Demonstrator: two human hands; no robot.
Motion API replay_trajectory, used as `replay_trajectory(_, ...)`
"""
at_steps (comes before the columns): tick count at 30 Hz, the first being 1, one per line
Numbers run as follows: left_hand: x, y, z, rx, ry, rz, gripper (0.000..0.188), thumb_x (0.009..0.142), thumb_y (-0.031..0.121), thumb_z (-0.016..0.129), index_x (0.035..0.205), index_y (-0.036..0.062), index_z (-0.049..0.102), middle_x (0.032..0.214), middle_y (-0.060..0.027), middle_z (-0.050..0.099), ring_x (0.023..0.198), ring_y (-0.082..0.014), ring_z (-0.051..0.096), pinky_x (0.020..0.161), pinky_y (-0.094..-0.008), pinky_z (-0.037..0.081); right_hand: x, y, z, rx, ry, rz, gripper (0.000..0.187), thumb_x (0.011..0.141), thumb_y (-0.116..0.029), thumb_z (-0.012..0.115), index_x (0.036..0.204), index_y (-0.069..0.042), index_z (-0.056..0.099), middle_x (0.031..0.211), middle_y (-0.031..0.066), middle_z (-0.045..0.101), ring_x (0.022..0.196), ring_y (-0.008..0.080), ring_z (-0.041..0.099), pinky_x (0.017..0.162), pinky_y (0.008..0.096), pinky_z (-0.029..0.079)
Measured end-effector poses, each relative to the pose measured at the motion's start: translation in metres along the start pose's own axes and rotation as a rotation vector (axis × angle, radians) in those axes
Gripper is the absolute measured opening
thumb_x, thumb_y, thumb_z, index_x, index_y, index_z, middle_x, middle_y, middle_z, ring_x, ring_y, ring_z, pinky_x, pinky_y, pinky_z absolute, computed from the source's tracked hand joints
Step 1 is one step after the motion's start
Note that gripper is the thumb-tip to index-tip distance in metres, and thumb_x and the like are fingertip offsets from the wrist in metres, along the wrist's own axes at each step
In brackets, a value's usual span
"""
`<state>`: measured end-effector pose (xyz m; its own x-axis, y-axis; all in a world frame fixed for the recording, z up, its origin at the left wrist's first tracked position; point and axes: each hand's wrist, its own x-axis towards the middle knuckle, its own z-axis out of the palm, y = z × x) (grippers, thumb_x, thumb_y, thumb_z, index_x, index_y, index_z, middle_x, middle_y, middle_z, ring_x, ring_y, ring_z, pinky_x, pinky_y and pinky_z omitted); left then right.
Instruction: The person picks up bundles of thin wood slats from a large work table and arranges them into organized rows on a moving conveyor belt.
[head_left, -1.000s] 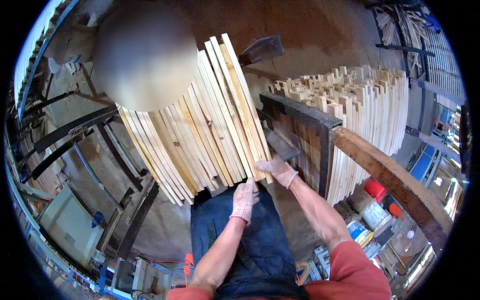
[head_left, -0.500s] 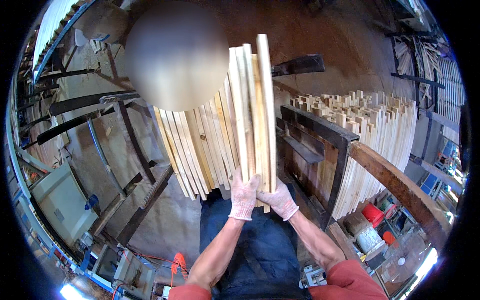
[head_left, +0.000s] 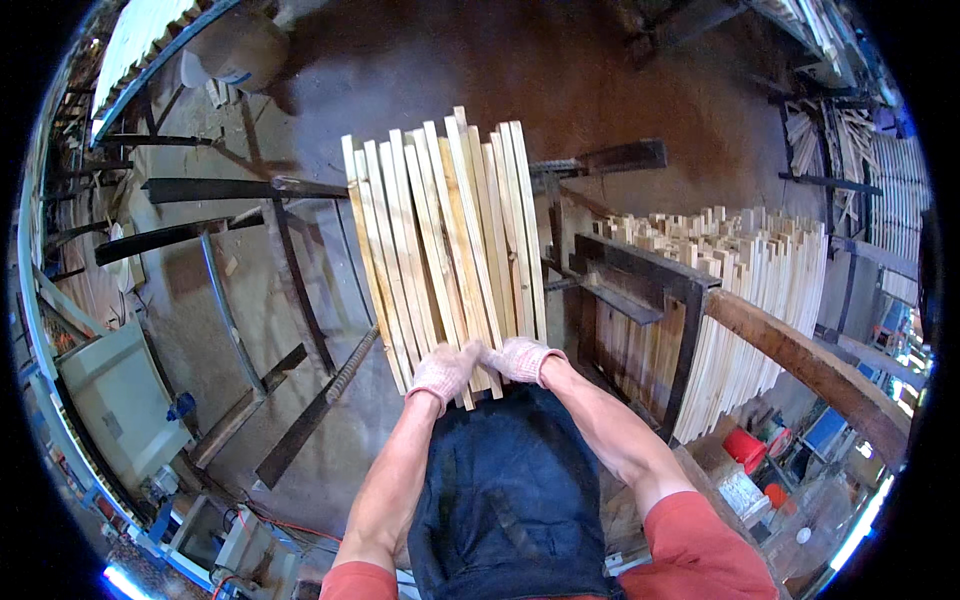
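Both gloved hands, left hand [head_left: 443, 370] and right hand [head_left: 522, 358], clamp the near ends of a bundle of pale thin wooden slats [head_left: 447, 240], squeezing them together in front of the dark apron [head_left: 505, 490], beside the dark metal rack [head_left: 650, 300] of stacked slats.

A bare brown concrete floor [head_left: 420, 70] fills the top of the view, dusty and lit by daylight. On the left, dark steel frame bars [head_left: 215, 190] cross above a grey machine cabinet [head_left: 120, 400]. To the right stands a dark metal rack [head_left: 650, 300] packed with upright pale wooden slats [head_left: 770, 290], with a thick brown timber beam [head_left: 810, 365] running beside it. A red bucket [head_left: 745, 450] sits low on the right. A pale sack [head_left: 235, 50] lies at the upper left.
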<state>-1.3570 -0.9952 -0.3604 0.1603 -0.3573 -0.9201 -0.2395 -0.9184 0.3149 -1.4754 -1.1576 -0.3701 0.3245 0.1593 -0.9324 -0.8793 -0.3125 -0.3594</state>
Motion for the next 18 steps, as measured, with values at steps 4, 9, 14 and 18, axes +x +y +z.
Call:
replay_trajectory(4, -0.048, -0.03, -0.001, 0.181, -0.052, 0.144, 0.073, 0.106, 0.063, 0.042, 0.108, 0.0004, 0.079, 0.105, -0.0253, 0.079, 0.106, -0.0413, 0.075, 0.097, -0.0498, 0.056, -0.012, -0.03, -0.013, -0.109, -0.075, 0.16, 0.088, 0.104, -0.076, 0.04, 0.093, 0.001, 0.082, 0.088, 0.0235, 0.076, 0.085, 0.0386, 0.075, 0.084, 0.0483, 0.058)
replay_trajectory(9, -0.115, -0.105, -0.022, -1.066, 0.447, -0.179, 0.03, 0.106, 0.032, 0.061, 0.094, 0.0077, 0.074, 0.079, -0.0065, 0.07, 0.067, -0.0147, 0.064, 0.056, -0.0337, 0.051, -0.041, -0.047, -0.039, -0.147, 0.023, 0.189, 0.086, 0.101, -0.073, 0.046, 0.106, 0.006, 0.081, 0.101, 0.0274, 0.079, 0.098, 0.0398, 0.078, 0.096, 0.0469, 0.057)
replay_trajectory(14, -0.054, -0.149, -0.091, -1.561, 0.602, 0.03, 0.03, 0.105, 0.035, 0.068, 0.122, 0.0105, 0.067, 0.106, -0.0063, 0.071, 0.086, -0.0145, 0.065, 0.075, -0.0332, 0.055, -0.022, -0.016, -0.06, 0.124, 0.86, -0.005, 0.066, 0.099, -0.056, 0.062, 0.134, -0.001, 0.071, 0.112, 0.0265, 0.077, 0.109, 0.0409, 0.075, 0.101, 0.046, 0.056)
replay_trajectory(18, 0.051, -0.133, -0.121, -1.446, 0.35, 0.076, 0.048, 0.103, 0.043, 0.072, 0.135, 0.0068, 0.069, 0.114, -0.0019, 0.072, 0.098, -0.0147, 0.063, 0.088, -0.0301, 0.051, 0.032, 0.019, -0.087, 0.491, 1.051, -0.076, 0.079, 0.096, -0.037, 0.078, 0.159, 0.001, 0.049, 0.116, 0.0183, 0.079, 0.108, 0.031, 0.075, 0.102, 0.0417, 0.056)
